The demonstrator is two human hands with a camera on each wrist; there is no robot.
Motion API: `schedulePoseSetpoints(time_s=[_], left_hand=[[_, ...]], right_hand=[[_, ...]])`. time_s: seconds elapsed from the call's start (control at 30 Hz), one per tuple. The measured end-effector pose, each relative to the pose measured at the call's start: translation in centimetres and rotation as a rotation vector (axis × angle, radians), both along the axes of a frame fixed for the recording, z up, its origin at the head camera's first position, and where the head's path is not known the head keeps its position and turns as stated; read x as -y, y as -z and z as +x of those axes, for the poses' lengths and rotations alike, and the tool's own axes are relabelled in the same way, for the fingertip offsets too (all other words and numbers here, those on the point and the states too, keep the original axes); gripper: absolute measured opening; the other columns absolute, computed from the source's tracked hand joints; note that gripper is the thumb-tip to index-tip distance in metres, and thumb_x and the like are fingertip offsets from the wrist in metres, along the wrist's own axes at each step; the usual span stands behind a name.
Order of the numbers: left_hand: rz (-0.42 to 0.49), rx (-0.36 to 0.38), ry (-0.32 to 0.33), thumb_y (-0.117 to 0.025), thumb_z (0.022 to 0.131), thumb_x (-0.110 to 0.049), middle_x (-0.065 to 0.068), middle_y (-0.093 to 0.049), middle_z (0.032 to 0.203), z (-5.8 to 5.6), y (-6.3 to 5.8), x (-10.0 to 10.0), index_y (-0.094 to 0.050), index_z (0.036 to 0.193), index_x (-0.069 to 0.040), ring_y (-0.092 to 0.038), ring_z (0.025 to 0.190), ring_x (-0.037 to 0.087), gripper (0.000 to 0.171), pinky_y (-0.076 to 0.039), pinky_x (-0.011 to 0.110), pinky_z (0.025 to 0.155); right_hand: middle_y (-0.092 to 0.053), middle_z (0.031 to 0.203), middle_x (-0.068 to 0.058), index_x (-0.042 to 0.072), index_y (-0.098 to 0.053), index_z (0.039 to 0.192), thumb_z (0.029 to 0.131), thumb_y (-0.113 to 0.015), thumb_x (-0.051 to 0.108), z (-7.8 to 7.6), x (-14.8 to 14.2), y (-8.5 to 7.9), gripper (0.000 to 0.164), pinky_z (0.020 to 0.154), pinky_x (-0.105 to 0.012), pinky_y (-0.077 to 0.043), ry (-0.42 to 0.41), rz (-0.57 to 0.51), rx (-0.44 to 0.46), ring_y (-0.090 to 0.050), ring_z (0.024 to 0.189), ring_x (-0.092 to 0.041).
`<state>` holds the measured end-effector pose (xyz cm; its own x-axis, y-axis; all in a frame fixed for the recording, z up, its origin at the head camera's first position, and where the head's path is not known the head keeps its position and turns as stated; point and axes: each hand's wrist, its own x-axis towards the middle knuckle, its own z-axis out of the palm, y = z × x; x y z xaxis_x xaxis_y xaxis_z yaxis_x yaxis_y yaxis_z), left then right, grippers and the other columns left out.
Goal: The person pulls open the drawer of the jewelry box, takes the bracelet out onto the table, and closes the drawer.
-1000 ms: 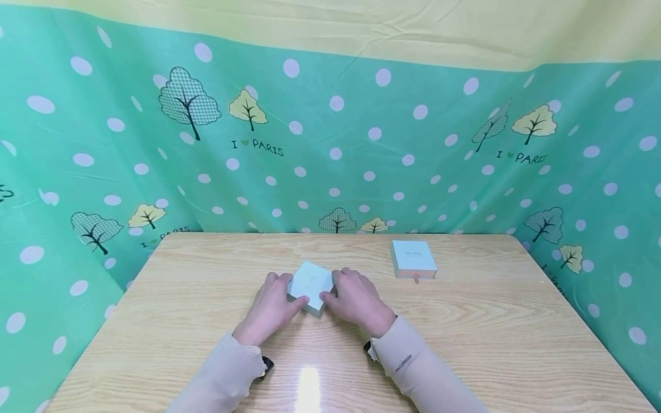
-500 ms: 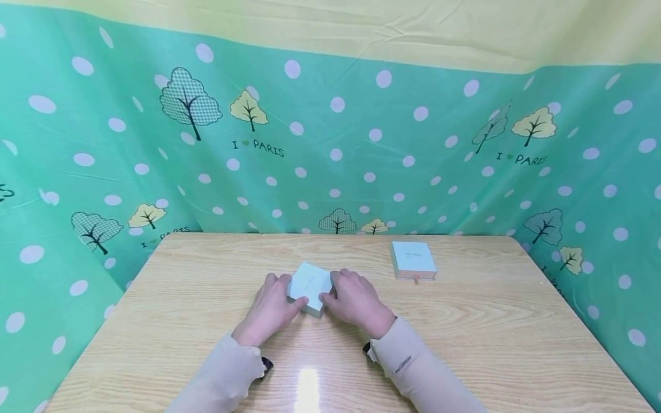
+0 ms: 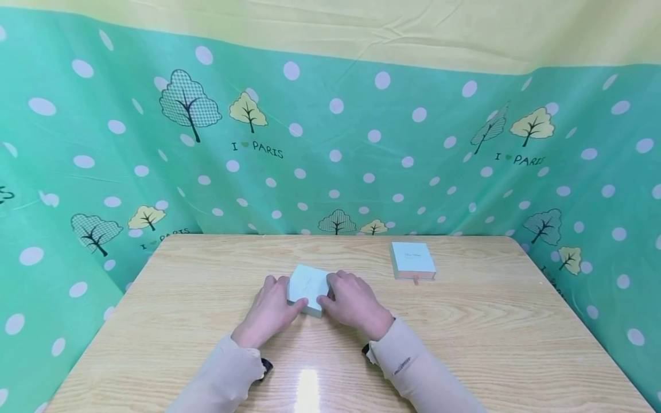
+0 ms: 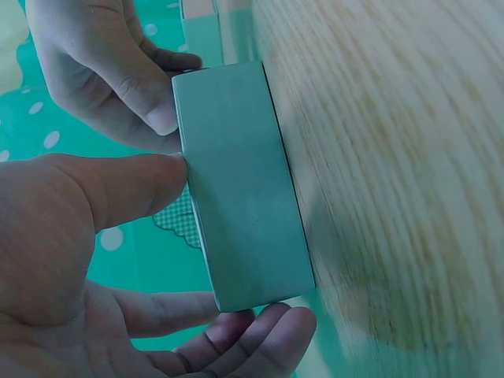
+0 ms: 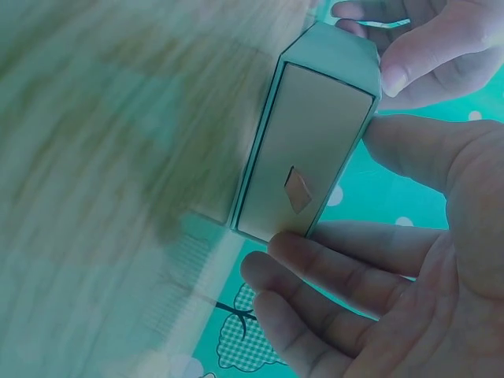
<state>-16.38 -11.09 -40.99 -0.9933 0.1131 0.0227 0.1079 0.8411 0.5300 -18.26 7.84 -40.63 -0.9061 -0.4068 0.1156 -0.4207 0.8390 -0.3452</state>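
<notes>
A pale blue drawer box (image 3: 308,287) lies on the table between my hands, turned at an angle. My left hand (image 3: 268,307) grips its left side, thumb on the top edge near the front corner, and fingertips touch one end (image 4: 240,189) in the left wrist view. From the right, my right hand (image 3: 356,301) holds it with thumb and fingers at its edges. The right wrist view shows the drawer's front (image 5: 315,130) flush inside the sleeve, with a small pinkish pull tab (image 5: 298,190) on it. Faint print marks the lid.
A second pale blue box (image 3: 413,256) with a pink front and pull tab stands at the back right of the wooden table (image 3: 490,344). Behind the table hangs a green dotted curtain (image 3: 330,132). Watch-like black bands show at both wrists.
The box has turned slightly counterclockwise as seen from above, its far corner shifting left. My right hand has moved a little left with it. The left hand has stayed nearly in place.
</notes>
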Motion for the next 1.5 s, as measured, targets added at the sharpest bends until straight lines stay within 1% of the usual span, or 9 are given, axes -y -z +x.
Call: schedulePoseSetpoints(time_s=[0.37,0.67,0.93,1.07,1.23,1.5], left_hand=[[0.008,0.005,0.009,-0.07,0.086,-0.033,0.014,-0.047,0.094,0.01,-0.02,0.12,-0.053,0.119,0.01,-0.048,0.07,0.02,0.057,-0.046,0.032,0.061],[0.014,0.022,0.001,-0.07,0.086,-0.034,0.013,-0.047,0.093,-0.05,-0.05,0.2,-0.055,0.117,0.01,-0.048,0.071,0.02,0.055,-0.046,0.032,0.063],[0.022,0.015,0.009,-0.07,0.085,-0.032,0.012,-0.047,0.09,0.05,-0.09,0.37,-0.057,0.111,0.01,-0.046,0.069,0.021,0.051,-0.042,0.031,0.059],[0.022,0.013,0.013,-0.071,0.085,-0.031,0.011,-0.047,0.088,0.09,-0.12,0.38,-0.057,0.11,0.011,-0.045,0.068,0.021,0.05,-0.041,0.03,0.057],[0.019,0.005,0.012,-0.071,0.085,-0.031,0.01,-0.048,0.087,0.01,-0.19,0.38,-0.058,0.109,0.01,-0.045,0.07,0.021,0.05,-0.042,0.03,0.058],[0.023,0.008,0.014,-0.071,0.085,-0.03,0.009,-0.049,0.086,0.01,-0.09,0.58,-0.058,0.109,0.009,-0.045,0.071,0.021,0.048,-0.041,0.03,0.058]], right_hand=[[-0.049,0.076,0.004,0.005,-0.063,0.1,0.089,-0.067,0.032,-0.02,0.11,0.14,0.029,0.054,-0.023,-0.041,-0.018,-0.016,0.015,-0.048,0.065,-0.011],[-0.048,0.076,0.004,0.008,-0.062,0.096,0.089,-0.066,0.032,0.03,0.23,0.11,0.026,0.053,-0.023,-0.041,-0.034,-0.015,0.013,-0.047,0.063,-0.01],[-0.049,0.077,0.003,0.01,-0.06,0.094,0.09,-0.065,0.033,0.08,0.36,0.12,0.024,0.053,-0.023,-0.041,-0.042,-0.024,0.046,-0.047,0.062,-0.009],[-0.049,0.076,0.003,0.01,-0.059,0.092,0.09,-0.065,0.033,0.09,0.36,0.16,0.024,0.052,-0.023,-0.041,-0.053,-0.029,0.049,-0.047,0.062,-0.01],[-0.048,0.074,0.004,0.013,-0.056,0.087,0.091,-0.064,0.034,0.08,0.39,0.09,0.023,0.051,-0.024,-0.04,-0.065,-0.031,0.042,-0.046,0.061,-0.01],[-0.048,0.072,0.005,0.016,-0.053,0.084,0.091,-0.064,0.033,0.02,0.58,0.14,0.022,0.051,-0.024,-0.04,-0.071,-0.034,0.052,-0.046,0.06,-0.01]])
